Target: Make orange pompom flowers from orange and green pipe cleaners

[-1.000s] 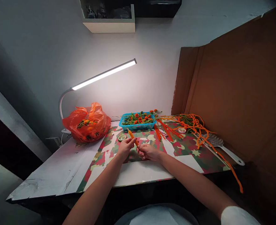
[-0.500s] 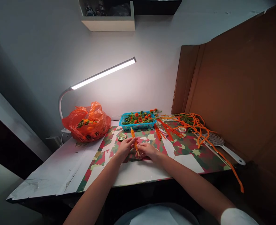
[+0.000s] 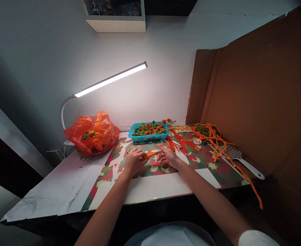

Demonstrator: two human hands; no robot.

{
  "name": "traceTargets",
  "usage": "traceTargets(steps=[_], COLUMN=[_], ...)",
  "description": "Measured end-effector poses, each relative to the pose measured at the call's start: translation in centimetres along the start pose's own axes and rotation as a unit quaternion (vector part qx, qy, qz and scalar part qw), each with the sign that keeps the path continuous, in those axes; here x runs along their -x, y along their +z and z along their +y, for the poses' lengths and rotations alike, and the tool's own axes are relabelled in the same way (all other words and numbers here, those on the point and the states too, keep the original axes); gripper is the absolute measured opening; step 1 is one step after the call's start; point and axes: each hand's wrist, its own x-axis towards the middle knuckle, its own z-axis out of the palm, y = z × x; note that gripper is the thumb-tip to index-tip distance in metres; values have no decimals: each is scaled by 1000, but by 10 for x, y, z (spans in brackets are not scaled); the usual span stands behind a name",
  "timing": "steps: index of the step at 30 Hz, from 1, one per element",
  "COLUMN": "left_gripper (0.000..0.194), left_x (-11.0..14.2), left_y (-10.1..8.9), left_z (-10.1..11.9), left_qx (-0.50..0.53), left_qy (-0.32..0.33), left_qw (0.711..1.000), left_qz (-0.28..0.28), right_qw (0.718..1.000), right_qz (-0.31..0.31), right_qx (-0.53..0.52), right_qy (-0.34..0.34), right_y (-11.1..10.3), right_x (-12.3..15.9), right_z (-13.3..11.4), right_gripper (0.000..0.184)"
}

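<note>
Between my hands lies a thin stick wound with orange pipe cleaner (image 3: 151,155), almost level above the table. My left hand (image 3: 135,161) is closed around its left end, back of the hand up. At its bare right tip, my right hand (image 3: 168,158) has thumb and forefinger closed, the other fingers curled below. A roll of green tape (image 3: 130,149) sits just behind my left hand, partly covered by it. Behind both hands stands a blue basket (image 3: 147,138) of orange flowers with green stems (image 3: 152,128). Loose orange pipe cleaners (image 3: 183,141) lie right of the basket.
A red plastic bag (image 3: 106,136) with orange flowers stands at left under a lit lamp (image 3: 111,80). At right are tangled orange cords (image 3: 212,136), a white roll (image 3: 197,141) and a hairbrush (image 3: 249,167). A cardboard sheet (image 3: 255,92) walls the right side.
The wound stick has swung from steeply upright to nearly level. My left hand has turned over at its left end, and my right hand has moved to the bare tip at right.
</note>
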Motion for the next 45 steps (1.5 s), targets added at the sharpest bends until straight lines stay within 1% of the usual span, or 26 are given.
traceTargets(steps=[2, 4, 6, 9, 11, 13, 16, 18, 20, 21, 24, 25, 27, 29, 31, 33, 35, 36, 38, 39, 40, 41, 43, 45], left_gripper=[9, 9, 12, 19, 24, 27, 27, 27, 30, 33, 37, 38, 39, 39, 39, 39, 43, 46, 57, 58, 57, 56, 56, 51], left_x=[-1, -2, -2, 0, 1, 1, 2, 3, 3, 3, 3, 3, 3, 3, 3, 2, 0, -1, -4, -5, -5, -5, -5, -4], left_y=[-1, 0, 1, 4, 5, 6, 7, 5, 4, 2, -3, -4, -7, -8, -7, -8, -11, -14, -19, -20, -21, -20, -14, -7], left_z=[2, 3, 4, 4, 2, 1, 1, 1, 1, 1, 0, 1, 2, 3, 4, 2, -4, -8, -16, -19, -21, -21, -19, -14], left_qx=[-58, -95, -113, -108, -90, -54, 36, 111, 202, 254, 391, 422, 464, 495, 517, 524, 536, 552, 608, 631, 642, 644, 633, 630], left_qy=[43, 67, 78, 79, 69, 48, -7, -46, -90, -113, -167, -176, -189, -199, -210, -225, -254, -274, -306, -305, -300, -295, -290, -280], left_qw=[997, 993, 990, 991, 993, 996, 997, 989, 968, 951, 878, 856, 822, 795, 777, 774, 772, 764, 724, 711, 705, 706, 717, 724], left_qz=[5, 15, 18, 3, -18, -42, -72, -91, -116, -136, -218, -242, -272, -287, -291, -275, -229, -192, -108, -66, -38, -28, -35, -16], right_qw=[1000, 999, 998, 998, 998, 997, 993, 986, 973, 966, 945, 941, 938, 937, 938, 942, 953, 959, 968, 972, 975, 978, 983, 986], right_qz=[8, 16, 19, 2, -10, -14, -21, -24, -27, -31, -52, -61, -77, -89, -87, -69, -33, -10, 39, 57, 67, 70, 64, 57], right_qx=[22, 46, 60, 58, 56, 53, 61, 90, 134, 155, 192, 194, 188, 177, 170, 160, 129, 102, 31, -7, -42, -72, -114, -125], right_qy=[20, 24, 15, -7, -22, -45, -97, -140, -185, -207, -259, -270, -280, -287, -290, -286, -273, -265, -245, -228, -207, -182, -132, -96], right_y=[2, 5, 7, 7, 6, 5, 3, 3, 2, 2, 2, 3, 3, 5, 6, 7, 7, 6, 5, 4, 4, 4, 5, 8], right_x=[0, 0, 2, 3, 1, -1, -2, 1, 5, 8, 15, 17, 19, 21, 21, 18, 14, 12, 8, 7, 6, 5, 5, 5], right_z=[0, 1, 2, 5, 7, 10, 12, 12, 10, 10, 7, 6, 5, 4, 5, 5, 6, 6, 4, 4, 3, 2, 3, 6], right_gripper=[37, 34, 30, 21, 17, 17, 25, 28, 30, 30, 30, 31, 31, 31, 31, 30, 31, 31, 30, 29, 26, 23, 16, 12])
